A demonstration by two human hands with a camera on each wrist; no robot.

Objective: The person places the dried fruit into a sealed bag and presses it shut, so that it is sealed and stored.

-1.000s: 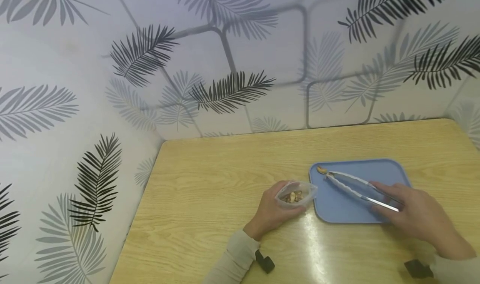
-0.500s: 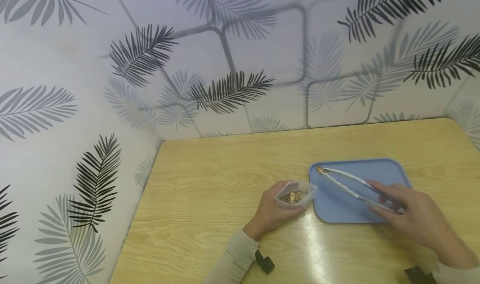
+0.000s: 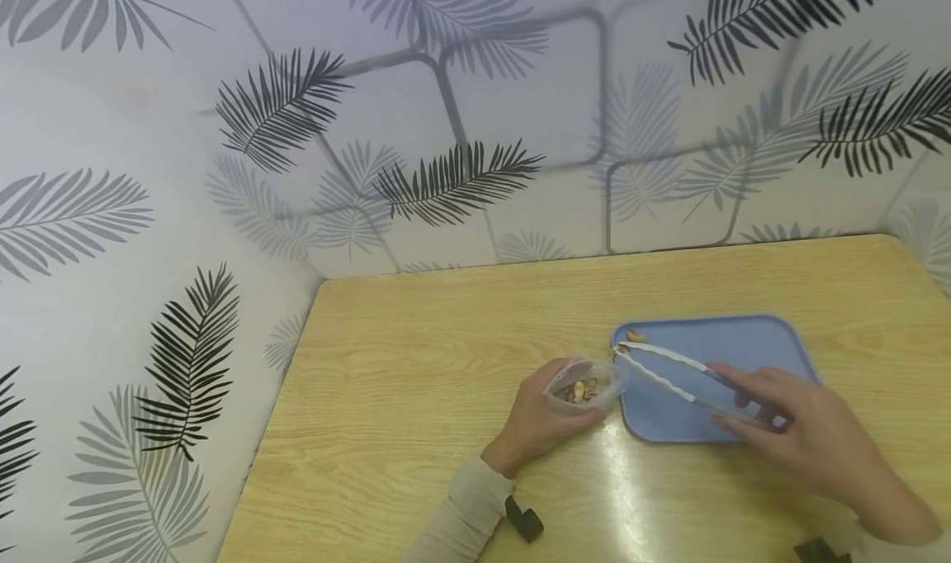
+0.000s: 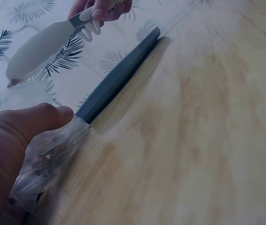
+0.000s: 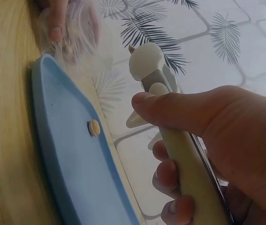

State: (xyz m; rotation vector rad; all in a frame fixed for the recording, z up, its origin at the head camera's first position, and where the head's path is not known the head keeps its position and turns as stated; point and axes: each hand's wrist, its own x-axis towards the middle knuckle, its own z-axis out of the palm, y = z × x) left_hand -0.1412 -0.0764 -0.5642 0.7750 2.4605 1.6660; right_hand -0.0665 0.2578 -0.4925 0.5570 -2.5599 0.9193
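Note:
A clear plastic bag [image 3: 605,377] with several nuts [image 3: 581,390] inside stands with its mouth held wide. My left hand [image 3: 533,423] grips it from the left, thumb along the near side. Metal tongs with white tips [image 3: 672,354] are squeezed in my right hand [image 3: 813,431]. Their ends pinch a small brown nut [image 5: 131,48], mostly hidden, above the tray's left edge beside the bag. On the blue tray [image 3: 773,336], one cashew [image 3: 635,335] lies in the far left corner, just behind the tong tips.
The tray sits on a wood-grain table [image 3: 416,340], touching or nearly touching the bag's right side. A leaf-patterned wall [image 3: 520,117] rises along the table's far edge and left side. Dark straps [image 3: 525,520] circle both wrists.
The tongs went to the tray's far left corner, picked up a nut, then moved left and nearer, toward the bag. One cashew stayed behind. My left hand and the bag kept still.

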